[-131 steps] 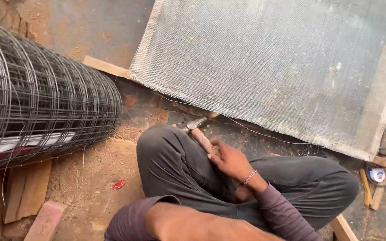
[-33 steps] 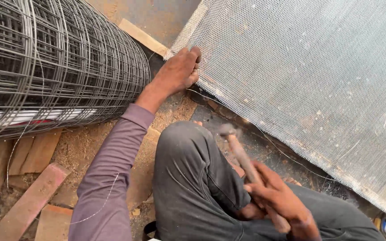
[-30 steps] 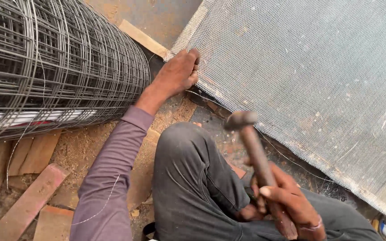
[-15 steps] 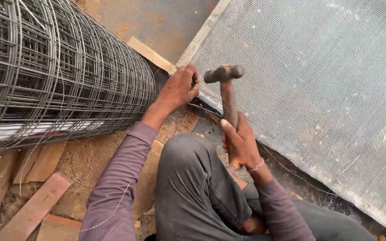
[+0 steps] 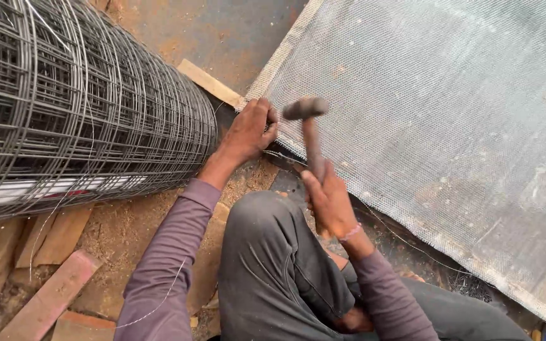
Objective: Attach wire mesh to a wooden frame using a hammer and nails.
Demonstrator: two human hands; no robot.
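Note:
My right hand [image 5: 327, 201] grips the handle of a hammer [image 5: 307, 126], whose head is raised just above the near corner of a wooden frame covered with fine grey wire mesh [image 5: 437, 113]. My left hand [image 5: 251, 129] rests on that corner, fingers curled at the frame's edge right beside the hammer head. What the fingers pinch is too small to tell. I sit on the ground with my knee [image 5: 266, 252] bent below both hands.
A big roll of dark welded wire mesh [image 5: 77, 107] lies at the left. Wooden offcuts [image 5: 52, 290] and sawdust cover the ground at lower left. A wooden slat [image 5: 208, 82] pokes out between roll and frame.
My left hand reached out to the frame's corner. My right hand swung the hammer up from my lap and it now hovers beside the left hand.

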